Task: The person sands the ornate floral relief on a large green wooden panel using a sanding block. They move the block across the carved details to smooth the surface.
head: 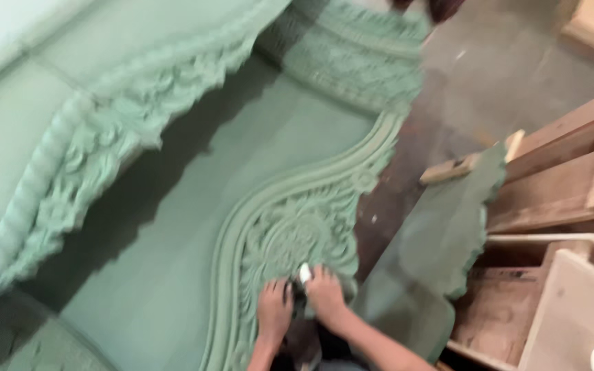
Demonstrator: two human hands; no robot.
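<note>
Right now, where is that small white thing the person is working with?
The small white piece sits low in the head view, between the left hand and right hand, on the green carved panel.

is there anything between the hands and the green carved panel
Nothing visible. Both the left hand and right hand rest directly on the carved panel, with a small pale object between them, too blurred to identify.
</note>
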